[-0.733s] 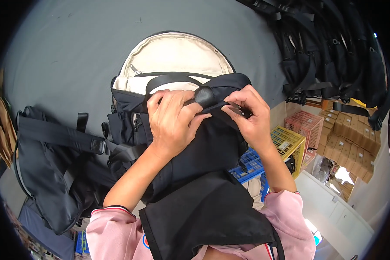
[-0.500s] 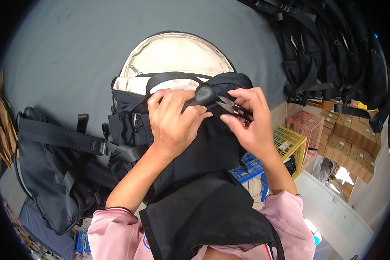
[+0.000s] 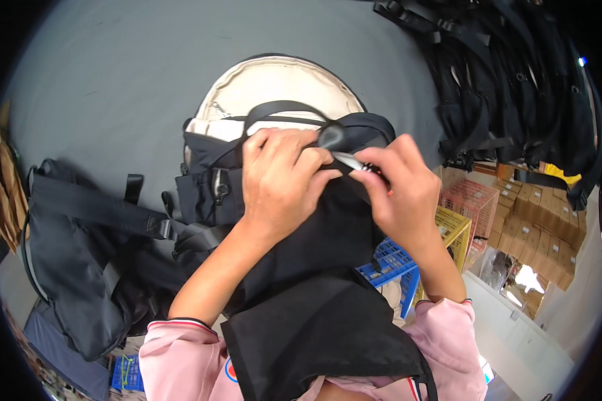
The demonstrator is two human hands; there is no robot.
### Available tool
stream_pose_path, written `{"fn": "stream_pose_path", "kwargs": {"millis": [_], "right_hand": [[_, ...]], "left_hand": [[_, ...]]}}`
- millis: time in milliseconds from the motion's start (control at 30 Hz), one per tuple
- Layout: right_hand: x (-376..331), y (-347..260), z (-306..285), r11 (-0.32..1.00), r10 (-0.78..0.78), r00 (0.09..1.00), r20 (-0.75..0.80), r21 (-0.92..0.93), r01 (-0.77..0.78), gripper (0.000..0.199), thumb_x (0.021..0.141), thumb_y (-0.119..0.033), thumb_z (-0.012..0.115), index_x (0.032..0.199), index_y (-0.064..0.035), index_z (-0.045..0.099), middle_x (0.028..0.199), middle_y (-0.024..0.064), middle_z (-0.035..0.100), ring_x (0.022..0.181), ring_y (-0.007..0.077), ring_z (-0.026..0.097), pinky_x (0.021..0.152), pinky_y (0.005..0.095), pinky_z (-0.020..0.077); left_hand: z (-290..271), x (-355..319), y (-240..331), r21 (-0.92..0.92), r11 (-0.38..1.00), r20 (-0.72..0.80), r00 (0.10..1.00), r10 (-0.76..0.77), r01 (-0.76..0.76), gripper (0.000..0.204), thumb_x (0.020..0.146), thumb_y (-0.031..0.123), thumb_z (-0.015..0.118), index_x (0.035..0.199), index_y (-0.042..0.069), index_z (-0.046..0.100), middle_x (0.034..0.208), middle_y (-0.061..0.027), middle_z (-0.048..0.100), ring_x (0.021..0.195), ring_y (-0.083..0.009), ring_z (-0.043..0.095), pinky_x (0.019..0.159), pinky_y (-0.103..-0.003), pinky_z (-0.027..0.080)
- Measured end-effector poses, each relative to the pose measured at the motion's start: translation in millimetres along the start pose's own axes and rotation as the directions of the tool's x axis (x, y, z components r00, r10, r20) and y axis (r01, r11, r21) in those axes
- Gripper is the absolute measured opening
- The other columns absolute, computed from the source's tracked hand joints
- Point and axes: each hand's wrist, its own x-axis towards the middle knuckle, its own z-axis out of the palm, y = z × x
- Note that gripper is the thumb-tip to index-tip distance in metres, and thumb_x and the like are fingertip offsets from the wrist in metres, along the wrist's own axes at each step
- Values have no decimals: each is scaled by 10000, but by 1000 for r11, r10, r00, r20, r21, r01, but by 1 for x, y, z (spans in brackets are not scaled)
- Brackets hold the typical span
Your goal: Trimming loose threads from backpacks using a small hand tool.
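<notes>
A black backpack (image 3: 328, 234) with a cream lining (image 3: 274, 87) lies open on the grey table (image 3: 114, 80) in front of me. My left hand (image 3: 281, 180) pinches the black fabric and a strap near the bag's top edge. My right hand (image 3: 398, 190) grips a small metal tool (image 3: 354, 162) with a silver tip, its point touching the fabric next to my left fingers. The tool's handle is mostly hidden in my palm. A black apron (image 3: 321, 341) covers my chest.
Another dark backpack (image 3: 73, 267) with straps lies at the left. A heap of black bags (image 3: 515, 87) fills the upper right. Blue (image 3: 388, 264), yellow (image 3: 458, 227) and pink (image 3: 478, 200) crates and cardboard boxes (image 3: 535, 214) stand on the floor at the right.
My right hand has shifted slightly left and down, bringing the tool's tip closer to my left fingers. My left hand keeps its pinch on the fabric.
</notes>
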Motion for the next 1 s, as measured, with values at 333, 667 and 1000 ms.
{"fn": "stream_pose_path", "kwargs": {"millis": [333,667,1000], "right_hand": [[31,6,31,962,190,982,18,197,-190,403,628,65,658,999,-87,618,716,42,462,599,180,462,548,304,410],[0,-27,74,583,292,907,303,696,-420,323,796,-45,725,1049,7,531,848,96,666,798,93,627,681,237,501],[-7,-42,83,546,217,873,438,686,-480,287,837,-13,636,1098,27,524,881,159,675,785,189,677,684,291,505]], "left_hand": [[-40,-16,-36,29,947,-112,942,-316,321,608,753,117,703,1294,9,448,1252,-173,475,1182,-337,448,1029,-445,301],[-73,8,-46,45,941,217,916,-337,336,787,641,263,799,1325,76,459,1042,-109,526,1014,-285,498,984,-410,304],[-58,35,-72,-130,758,455,718,-527,639,315,807,313,671,763,2,682,577,-93,584,534,-182,513,539,-318,406]]}}
